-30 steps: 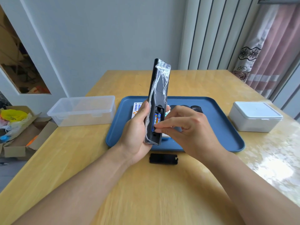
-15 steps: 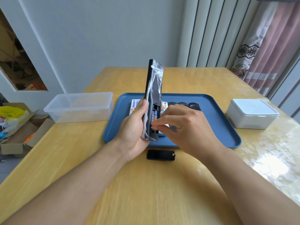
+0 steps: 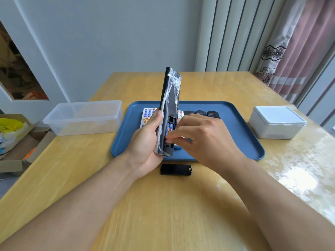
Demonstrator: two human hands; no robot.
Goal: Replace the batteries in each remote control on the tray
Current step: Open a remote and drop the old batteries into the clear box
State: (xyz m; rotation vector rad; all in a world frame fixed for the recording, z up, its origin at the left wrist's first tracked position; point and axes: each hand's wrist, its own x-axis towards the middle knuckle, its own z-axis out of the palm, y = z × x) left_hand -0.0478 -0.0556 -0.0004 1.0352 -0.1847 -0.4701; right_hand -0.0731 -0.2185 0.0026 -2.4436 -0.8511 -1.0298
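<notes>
My left hand (image 3: 145,144) grips a long black remote (image 3: 170,98) wrapped in clear film, held upright above the near edge of the blue tray (image 3: 241,138). Its back compartment is uncovered and blue batteries (image 3: 169,128) show inside. My right hand (image 3: 203,140) has its fingertips at the lower end of the batteries, pinching or pressing one; which, I cannot tell. The black battery cover (image 3: 175,169) lies on the table just in front of the tray. On the tray, a white remote (image 3: 147,116) with coloured buttons and several dark remotes (image 3: 201,113) lie behind my hands.
A clear lidless plastic box (image 3: 83,117) stands left of the tray. A white lidded box (image 3: 276,122) stands to the right. The wooden table (image 3: 163,205) reaches toward me. A cardboard box with bags (image 3: 12,138) is on the floor at the left.
The remote stays upright in my left hand. My right fingertips have slid slightly lower along the batteries in the compartment. The cover has not moved.
</notes>
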